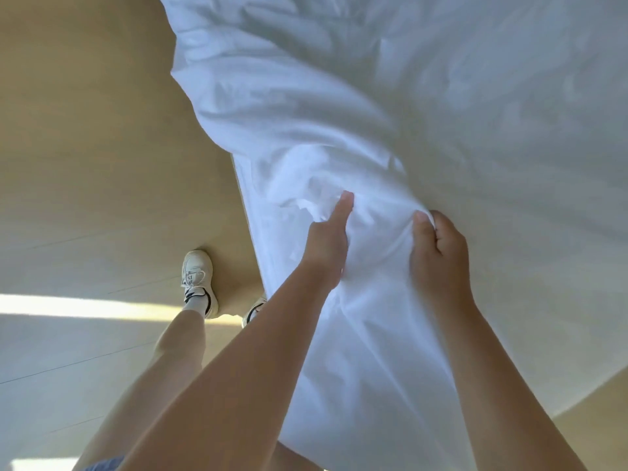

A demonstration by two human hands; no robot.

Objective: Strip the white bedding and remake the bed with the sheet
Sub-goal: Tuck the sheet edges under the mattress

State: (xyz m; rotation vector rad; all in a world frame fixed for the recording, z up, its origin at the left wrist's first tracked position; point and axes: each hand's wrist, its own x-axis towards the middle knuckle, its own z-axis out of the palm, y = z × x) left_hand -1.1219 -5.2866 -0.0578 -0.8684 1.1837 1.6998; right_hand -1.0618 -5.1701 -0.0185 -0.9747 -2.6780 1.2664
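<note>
The left hand (328, 246) and right hand (438, 256), close side by side, each clamp a bunched fold of the white bedding (390, 107), probably gathering enough cloth to drag it off. From that grip it spreads rumpled far and right, its left edge hanging toward the floor (85, 130).

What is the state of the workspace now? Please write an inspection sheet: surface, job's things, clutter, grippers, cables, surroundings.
Surface: covered by the sheet; nothing else of it shows.
Job's things: sheet is white and creased, bunched between the hands, with one edge hanging toward the floor.
Clutter: nothing seen.
Grippers: left hand and right hand both grip the bunched sheet.
Cables: nothing seen.
Surroundings: beige floor with a strip of sunlight; the person's white shoes stand on it beside the hanging edge.
</note>
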